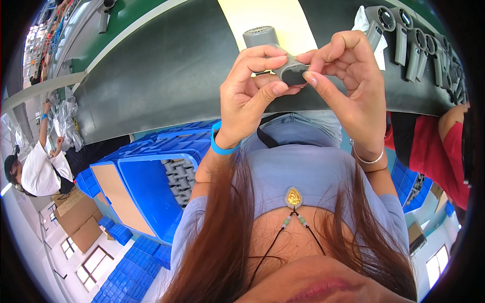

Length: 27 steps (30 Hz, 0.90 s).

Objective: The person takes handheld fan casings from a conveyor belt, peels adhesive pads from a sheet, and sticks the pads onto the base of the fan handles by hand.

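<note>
My left hand (250,91) is wrapped round a grey handheld fan (294,74), whose dark oval face is turned toward me. At that face's right edge, the thumb and forefinger of my right hand (348,73) pinch together. Any small piece between those fingertips is too hidden to make out. Just beyond my left fingers stands a grey cylinder with a grille on its end (260,36), at the edge of a yellow sheet (293,25). My left hand covers its lower part, so I cannot tell whether it joins the held fan.
Several grey fans (400,45) lie in a row at the right of the dark work surface (161,65). Blue crates (146,197) stand left of me, one holding grey parts (180,182). A co-worker in white (45,169) is at far left, another in red (429,146) at right.
</note>
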Each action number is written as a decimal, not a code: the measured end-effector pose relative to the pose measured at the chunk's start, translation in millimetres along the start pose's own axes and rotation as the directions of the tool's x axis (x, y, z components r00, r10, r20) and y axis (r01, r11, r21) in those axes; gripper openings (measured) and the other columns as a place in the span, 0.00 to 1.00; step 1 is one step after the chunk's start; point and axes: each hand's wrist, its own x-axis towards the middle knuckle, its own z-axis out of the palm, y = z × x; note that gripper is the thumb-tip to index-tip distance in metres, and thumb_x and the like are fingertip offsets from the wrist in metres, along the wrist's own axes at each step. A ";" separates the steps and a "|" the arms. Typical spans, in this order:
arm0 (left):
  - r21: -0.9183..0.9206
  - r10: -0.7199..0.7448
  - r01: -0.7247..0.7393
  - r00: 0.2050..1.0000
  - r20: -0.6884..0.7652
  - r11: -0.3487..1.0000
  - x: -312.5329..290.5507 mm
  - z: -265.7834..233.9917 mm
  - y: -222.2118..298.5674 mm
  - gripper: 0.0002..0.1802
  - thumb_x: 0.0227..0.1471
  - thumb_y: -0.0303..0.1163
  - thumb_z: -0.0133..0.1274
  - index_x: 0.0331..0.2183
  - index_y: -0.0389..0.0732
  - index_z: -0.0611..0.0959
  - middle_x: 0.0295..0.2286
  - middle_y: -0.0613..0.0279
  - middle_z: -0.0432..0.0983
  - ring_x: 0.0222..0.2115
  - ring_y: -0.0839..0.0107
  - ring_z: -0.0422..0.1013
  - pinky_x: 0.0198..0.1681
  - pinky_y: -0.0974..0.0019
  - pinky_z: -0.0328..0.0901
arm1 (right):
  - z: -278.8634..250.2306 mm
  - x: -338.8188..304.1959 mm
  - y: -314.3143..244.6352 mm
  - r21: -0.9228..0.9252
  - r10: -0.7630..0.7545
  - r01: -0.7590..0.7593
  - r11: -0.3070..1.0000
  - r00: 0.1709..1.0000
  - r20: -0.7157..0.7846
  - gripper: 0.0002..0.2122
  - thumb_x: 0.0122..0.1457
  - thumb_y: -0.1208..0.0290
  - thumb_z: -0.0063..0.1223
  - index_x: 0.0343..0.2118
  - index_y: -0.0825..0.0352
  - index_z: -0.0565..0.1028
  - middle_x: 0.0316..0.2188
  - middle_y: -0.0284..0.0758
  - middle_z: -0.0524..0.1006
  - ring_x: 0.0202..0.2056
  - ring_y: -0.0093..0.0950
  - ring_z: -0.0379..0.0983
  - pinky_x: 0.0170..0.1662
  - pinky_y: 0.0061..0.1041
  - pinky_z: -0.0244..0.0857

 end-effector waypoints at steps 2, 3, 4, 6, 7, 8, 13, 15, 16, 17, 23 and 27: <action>0.012 0.001 -0.001 1.000 -0.001 1.000 -0.4 -0.1 0.1 0.14 0.54 0.19 0.52 0.44 0.28 0.74 0.49 0.51 0.61 0.39 0.63 0.75 0.45 0.59 0.76 | 0.6 -0.2 -0.2 -0.003 0.013 -0.013 1.000 1.000 -0.010 0.15 0.51 0.88 0.54 0.38 0.67 0.63 0.30 0.33 0.73 0.42 0.25 0.74 0.44 0.21 0.68; 0.012 0.001 -0.001 1.000 -0.001 1.000 -0.2 -0.1 -0.1 0.14 0.54 0.19 0.52 0.44 0.28 0.74 0.49 0.51 0.61 0.39 0.63 0.75 0.45 0.59 0.76 | 0.7 -0.2 -0.4 -0.003 0.013 -0.013 1.000 1.000 -0.010 0.15 0.51 0.88 0.54 0.38 0.67 0.63 0.30 0.33 0.73 0.42 0.25 0.74 0.44 0.21 0.68; 0.008 0.005 -0.005 1.000 0.001 1.000 0.0 -0.1 -0.4 0.14 0.54 0.19 0.52 0.44 0.28 0.74 0.49 0.51 0.61 0.39 0.62 0.75 0.45 0.59 0.76 | 0.8 -0.3 -0.8 -0.016 0.012 -0.012 1.000 1.000 -0.012 0.15 0.51 0.88 0.54 0.38 0.67 0.63 0.30 0.33 0.73 0.42 0.25 0.74 0.44 0.21 0.68; 0.003 0.009 -0.009 1.000 0.003 1.000 0.0 0.0 -0.3 0.14 0.54 0.19 0.52 0.44 0.28 0.74 0.49 0.51 0.61 0.39 0.62 0.75 0.45 0.59 0.75 | 1.3 -0.5 -1.3 -0.029 0.011 -0.011 1.000 1.000 -0.013 0.15 0.51 0.88 0.54 0.38 0.67 0.63 0.30 0.33 0.73 0.42 0.25 0.75 0.45 0.21 0.68; 0.002 0.002 -0.002 1.000 0.000 1.000 -0.1 0.1 -0.1 0.14 0.54 0.19 0.52 0.44 0.28 0.74 0.49 0.51 0.61 0.40 0.62 0.75 0.45 0.60 0.75 | 1.5 -0.4 -1.5 -0.026 0.015 -0.015 1.000 1.000 -0.014 0.15 0.51 0.88 0.54 0.38 0.66 0.63 0.30 0.33 0.73 0.42 0.25 0.75 0.44 0.21 0.68; 0.001 -0.004 0.004 1.000 -0.002 1.000 -0.2 0.3 0.1 0.14 0.54 0.19 0.52 0.44 0.28 0.74 0.49 0.51 0.61 0.40 0.62 0.75 0.45 0.60 0.75 | 1.7 -0.4 -1.7 -0.023 0.018 -0.019 1.000 1.000 -0.016 0.15 0.51 0.88 0.54 0.38 0.66 0.63 0.30 0.33 0.73 0.42 0.25 0.75 0.44 0.21 0.68; 0.044 0.000 0.001 1.000 -0.016 0.999 -0.1 2.9 2.0 0.14 0.54 0.20 0.52 0.43 0.28 0.74 0.49 0.49 0.62 0.42 0.59 0.74 0.44 0.58 0.76 | 3.0 -0.8 -3.1 -0.052 0.013 -0.014 0.999 1.000 -0.017 0.15 0.51 0.88 0.53 0.39 0.67 0.63 0.30 0.33 0.73 0.41 0.26 0.75 0.44 0.21 0.67; 0.082 0.010 -0.008 1.000 -0.024 0.997 -0.1 5.3 2.8 0.14 0.55 0.22 0.52 0.43 0.28 0.74 0.49 0.49 0.63 0.43 0.58 0.73 0.42 0.55 0.77 | 3.0 -1.3 -3.7 -0.061 0.011 -0.012 0.998 1.000 -0.017 0.15 0.52 0.88 0.53 0.39 0.67 0.63 0.30 0.34 0.73 0.41 0.26 0.75 0.44 0.21 0.67; 0.109 0.021 -0.017 0.999 -0.039 0.994 -0.2 6.6 3.3 0.13 0.54 0.20 0.51 0.43 0.28 0.74 0.48 0.48 0.63 0.42 0.58 0.74 0.41 0.55 0.77 | 2.6 -1.8 -4.3 -0.099 -0.004 0.003 0.995 1.000 -0.010 0.15 0.52 0.87 0.52 0.40 0.67 0.63 0.30 0.33 0.73 0.41 0.26 0.75 0.44 0.22 0.67; 0.132 0.026 -0.018 0.998 -0.058 0.991 -0.1 7.9 3.6 0.12 0.54 0.19 0.51 0.43 0.28 0.74 0.48 0.48 0.64 0.42 0.58 0.74 0.41 0.56 0.77 | 2.0 -2.1 -4.4 -0.148 -0.022 0.022 0.989 1.000 -0.001 0.15 0.52 0.87 0.52 0.41 0.68 0.63 0.29 0.33 0.73 0.41 0.27 0.75 0.45 0.22 0.67; 0.141 0.038 -0.031 0.998 -0.047 0.989 1.7 11.6 3.3 0.12 0.54 0.17 0.49 0.42 0.27 0.75 0.47 0.48 0.64 0.40 0.60 0.74 0.40 0.57 0.77 | 0.6 -4.6 -3.5 -0.344 -0.115 0.098 0.934 0.993 -0.027 0.17 0.52 0.83 0.54 0.44 0.66 0.62 0.28 0.31 0.74 0.37 0.20 0.73 0.40 0.20 0.60; 0.139 0.048 -0.041 0.998 -0.048 0.989 1.7 12.6 3.0 0.11 0.54 0.16 0.49 0.42 0.27 0.75 0.47 0.48 0.64 0.40 0.61 0.74 0.40 0.57 0.77 | 2.8 -5.3 -2.0 -0.362 -0.137 0.109 0.926 0.989 -0.052 0.18 0.51 0.82 0.55 0.43 0.66 0.62 0.28 0.30 0.75 0.33 0.18 0.70 0.38 0.19 0.57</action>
